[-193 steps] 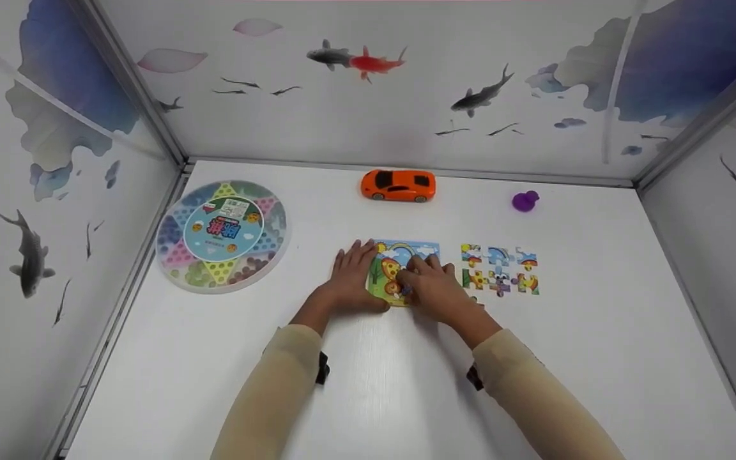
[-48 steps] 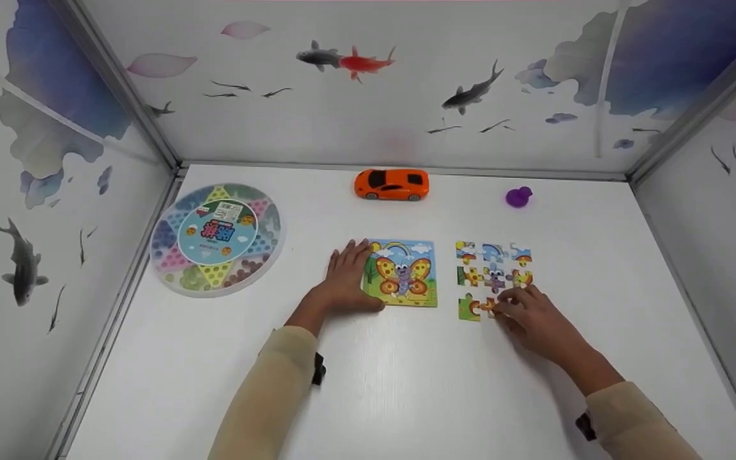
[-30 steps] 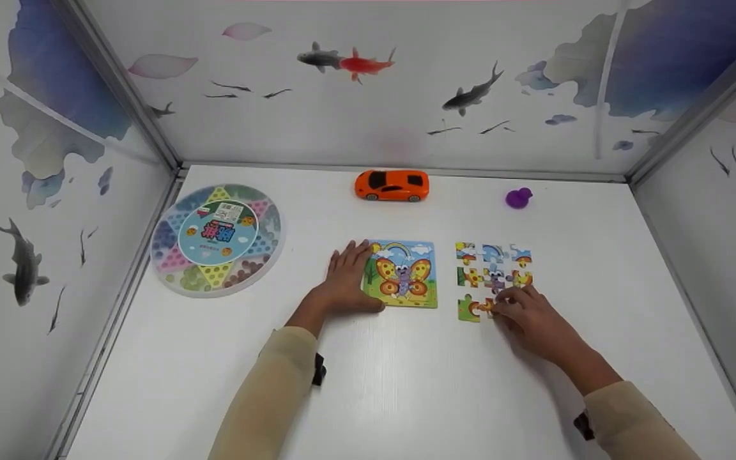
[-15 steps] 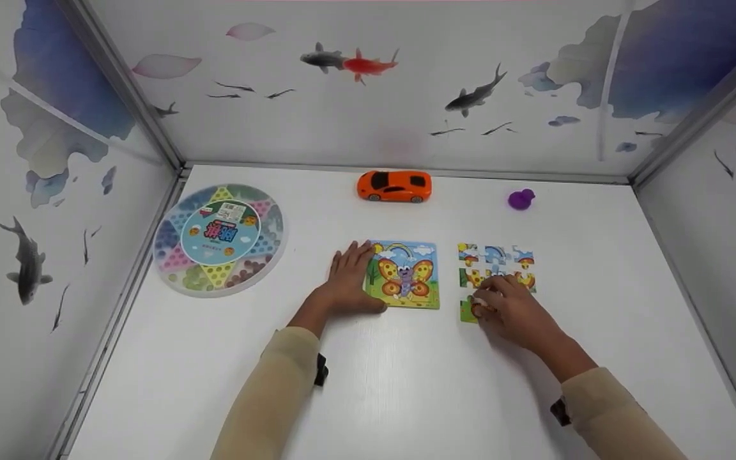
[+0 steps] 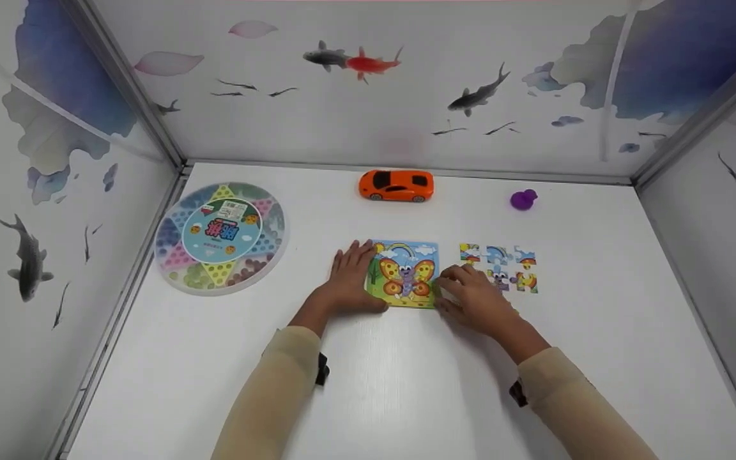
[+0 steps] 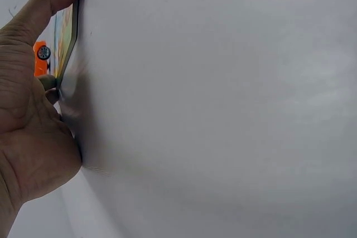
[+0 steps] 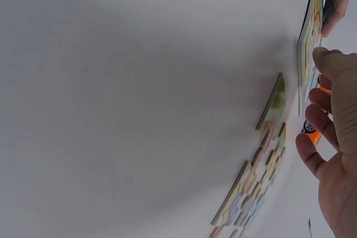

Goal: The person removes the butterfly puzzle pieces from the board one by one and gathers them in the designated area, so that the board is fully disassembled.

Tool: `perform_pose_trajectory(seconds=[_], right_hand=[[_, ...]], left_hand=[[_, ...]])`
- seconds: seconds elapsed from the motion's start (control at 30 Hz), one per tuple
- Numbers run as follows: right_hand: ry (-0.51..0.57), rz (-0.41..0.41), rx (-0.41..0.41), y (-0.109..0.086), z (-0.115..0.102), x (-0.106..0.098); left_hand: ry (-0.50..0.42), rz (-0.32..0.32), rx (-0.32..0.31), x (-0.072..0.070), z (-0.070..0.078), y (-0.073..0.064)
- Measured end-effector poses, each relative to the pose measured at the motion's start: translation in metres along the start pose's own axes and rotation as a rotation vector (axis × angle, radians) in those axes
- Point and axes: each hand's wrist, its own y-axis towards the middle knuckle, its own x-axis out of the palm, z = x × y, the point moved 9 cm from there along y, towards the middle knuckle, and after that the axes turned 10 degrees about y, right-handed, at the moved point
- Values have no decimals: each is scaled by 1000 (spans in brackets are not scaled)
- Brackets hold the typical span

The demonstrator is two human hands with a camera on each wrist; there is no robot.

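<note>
A square puzzle board (image 5: pixel 420 250) with a butterfly picture lies flat in the middle of the white table. My left hand (image 5: pixel 347 284) rests at its left side, thumb at the near corner and fingers along the far left edge. Beside the board's right edge is my right hand (image 5: pixel 480 303), fingers loosely bent. The right wrist view shows no piece between the thumb (image 7: pixel 329 62) and fingers; whether they touch the board cannot be told. Loose jigsaw pieces (image 5: pixel 526 281) lie in rows to the right, the nearer left ones hidden by the right hand in the head view.
An orange toy car (image 5: pixel 397 186) stands at the back beyond the board. Farther right sits a small purple duck (image 5: pixel 523 200). On the left lies a round Chinese checkers set (image 5: pixel 221 239) in a clear case. Printed walls border the table on the back and sides.
My right hand has moved left from the near row of loose pieces to the board's right edge. The left hand stays at the board. Earlier, the right hand was over the board's picture.
</note>
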Motion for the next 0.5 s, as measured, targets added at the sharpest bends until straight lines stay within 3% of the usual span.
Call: perform_pose_trajectory(seconds=[0.27, 0.5], right_hand=[[-9, -43, -46, 15, -12, 14], [4, -72, -11, 21, -13, 20]], left_hand=[[17, 5, -8, 3, -2, 3], [13, 3, 2, 2, -2, 3]])
